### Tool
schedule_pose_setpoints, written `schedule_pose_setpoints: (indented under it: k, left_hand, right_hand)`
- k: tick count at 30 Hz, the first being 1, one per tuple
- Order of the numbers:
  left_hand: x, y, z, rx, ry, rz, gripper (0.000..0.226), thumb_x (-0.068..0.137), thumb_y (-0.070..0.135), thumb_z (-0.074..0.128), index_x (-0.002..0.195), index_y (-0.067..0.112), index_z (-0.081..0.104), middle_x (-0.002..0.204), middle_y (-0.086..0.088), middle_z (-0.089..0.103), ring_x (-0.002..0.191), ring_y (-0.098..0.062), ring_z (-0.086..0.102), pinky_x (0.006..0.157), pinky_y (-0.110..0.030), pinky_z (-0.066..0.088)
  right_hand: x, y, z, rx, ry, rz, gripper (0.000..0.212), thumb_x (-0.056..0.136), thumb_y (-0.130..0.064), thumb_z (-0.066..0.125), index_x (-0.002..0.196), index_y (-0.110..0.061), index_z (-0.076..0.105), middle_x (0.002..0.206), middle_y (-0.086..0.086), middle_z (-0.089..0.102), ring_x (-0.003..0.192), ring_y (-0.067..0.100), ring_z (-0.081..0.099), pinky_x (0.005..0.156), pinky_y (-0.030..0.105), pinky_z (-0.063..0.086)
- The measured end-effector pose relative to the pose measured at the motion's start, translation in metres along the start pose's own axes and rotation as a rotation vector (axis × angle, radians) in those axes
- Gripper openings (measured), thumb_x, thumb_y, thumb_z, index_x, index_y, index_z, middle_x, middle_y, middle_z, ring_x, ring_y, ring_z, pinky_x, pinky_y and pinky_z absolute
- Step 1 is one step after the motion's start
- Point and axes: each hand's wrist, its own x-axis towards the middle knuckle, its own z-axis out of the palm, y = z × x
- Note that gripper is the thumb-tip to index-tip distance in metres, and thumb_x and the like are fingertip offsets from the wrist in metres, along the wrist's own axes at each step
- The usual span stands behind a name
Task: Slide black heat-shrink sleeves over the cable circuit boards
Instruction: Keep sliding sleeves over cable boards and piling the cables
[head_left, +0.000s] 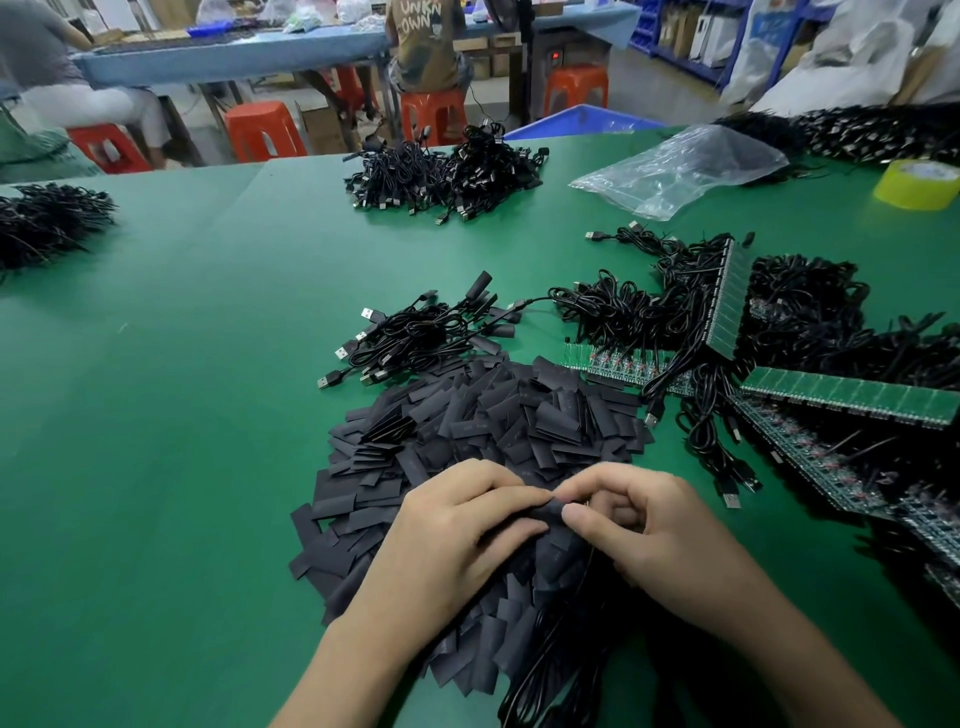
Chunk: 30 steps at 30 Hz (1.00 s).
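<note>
Green worktable (156, 415), sleeve pile (493, 415), workshop stools (262, 130) behind

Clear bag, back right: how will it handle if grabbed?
Likely floppy: the bag lies crumpled on the table. Probably light, near empty: green shows through it. A push would likely slide or fold it; nothing rests on it.

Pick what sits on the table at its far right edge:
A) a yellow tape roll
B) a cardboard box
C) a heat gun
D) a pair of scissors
A: a yellow tape roll sits on the green table at the far right, just past the clear bag.
</note>
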Motion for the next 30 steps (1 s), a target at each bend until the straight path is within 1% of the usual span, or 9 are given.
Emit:
schedule_pose_setpoints:
  k: [3, 5, 7, 11, 13, 18, 23, 26, 30]
  left_hand:
    - [0.000, -0.001, -0.001, -0.053, 0.049, -0.059, 0.018, 0.093, 0.025, 0.076, 0.111, 0.019, 0.076, 0.101, 0.010, 0.067, 0.094, -0.005, 0.064, 0.082, -0.023, 0.052]
    - [0.000, -0.001, -0.003, -0.067, 0.078, -0.092, 0.019, 0.092, 0.026, 0.076, 0.110, 0.018, 0.077, 0.101, 0.012, 0.067, 0.094, -0.003, 0.064, 0.083, -0.018, 0.050]
    - [0.000, -0.001, -0.004, -0.077, 0.093, -0.110, 0.019, 0.092, 0.026, 0.076, 0.109, 0.018, 0.077, 0.100, 0.012, 0.067, 0.093, -0.003, 0.065, 0.083, -0.016, 0.049]
    - [-0.001, -0.001, -0.004, -0.073, 0.098, -0.114, 0.020, 0.090, 0.024, 0.078, 0.108, 0.017, 0.077, 0.100, 0.012, 0.068, 0.092, -0.005, 0.066, 0.082, -0.018, 0.050]
    - [-0.001, -0.001, -0.004, -0.069, 0.093, -0.104, 0.020, 0.090, 0.024, 0.078, 0.109, 0.017, 0.077, 0.100, 0.010, 0.068, 0.092, -0.005, 0.066, 0.081, -0.019, 0.051]
    - [-0.002, 0.000, 0.000, -0.071, 0.055, -0.054, 0.020, 0.092, 0.025, 0.077, 0.109, 0.015, 0.077, 0.100, 0.008, 0.068, 0.093, -0.004, 0.065, 0.083, -0.018, 0.050]
    - [-0.002, 0.001, 0.002, -0.106, 0.107, -0.088, 0.018, 0.091, 0.025, 0.078, 0.108, 0.018, 0.076, 0.099, 0.012, 0.067, 0.087, -0.005, 0.065, 0.079, -0.019, 0.051]
    - [-0.003, 0.001, 0.004, -0.122, 0.124, -0.098, 0.018, 0.091, 0.025, 0.077, 0.109, 0.020, 0.076, 0.098, 0.012, 0.067, 0.086, -0.007, 0.066, 0.077, -0.023, 0.053]
    - [-0.003, 0.000, 0.005, -0.146, 0.115, -0.136, 0.019, 0.091, 0.027, 0.078, 0.109, 0.023, 0.075, 0.098, 0.012, 0.067, 0.084, -0.010, 0.067, 0.075, -0.024, 0.053]
  right_hand:
    - [0.000, -0.002, -0.007, 0.127, -0.014, 0.034, 0.013, 0.094, -0.011, 0.070, 0.102, -0.021, 0.068, 0.066, 0.004, 0.069, 0.056, 0.018, 0.066, 0.058, 0.027, 0.053]
    - [0.000, -0.004, -0.011, 0.137, 0.011, 0.027, 0.009, 0.094, -0.008, 0.070, 0.098, -0.016, 0.068, 0.072, 0.009, 0.073, 0.061, 0.025, 0.071, 0.062, 0.032, 0.058]
    - [0.000, -0.004, -0.010, 0.117, 0.030, 0.010, 0.007, 0.093, -0.006, 0.070, 0.092, -0.013, 0.069, 0.072, 0.009, 0.074, 0.062, 0.026, 0.072, 0.064, 0.031, 0.059]
    - [0.001, -0.002, -0.005, 0.114, 0.060, 0.013, 0.008, 0.091, -0.005, 0.072, 0.087, -0.012, 0.070, 0.068, 0.009, 0.071, 0.054, 0.018, 0.064, 0.057, 0.025, 0.053]
    - [0.001, -0.001, -0.004, 0.122, 0.063, 0.018, 0.009, 0.090, -0.006, 0.073, 0.087, -0.013, 0.071, 0.067, 0.008, 0.071, 0.055, 0.015, 0.061, 0.057, 0.025, 0.051]
    - [0.000, 0.001, 0.001, 0.116, 0.056, 0.010, 0.009, 0.089, -0.009, 0.075, 0.086, -0.017, 0.073, 0.068, 0.005, 0.072, 0.059, 0.010, 0.062, 0.059, 0.026, 0.052]
    - [0.001, 0.002, 0.002, 0.140, 0.085, -0.003, 0.011, 0.089, -0.009, 0.076, 0.089, -0.018, 0.070, 0.069, 0.006, 0.072, 0.061, 0.015, 0.063, 0.062, 0.035, 0.052]
    - [0.001, 0.001, 0.003, 0.147, 0.091, -0.025, 0.015, 0.089, -0.007, 0.076, 0.089, -0.020, 0.069, 0.069, 0.006, 0.071, 0.063, 0.018, 0.063, 0.063, 0.037, 0.052]
    - [-0.001, 0.000, 0.006, 0.083, 0.133, -0.097, 0.020, 0.088, -0.006, 0.077, 0.085, -0.023, 0.068, 0.070, 0.006, 0.067, 0.066, 0.031, 0.063, 0.064, 0.046, 0.053]
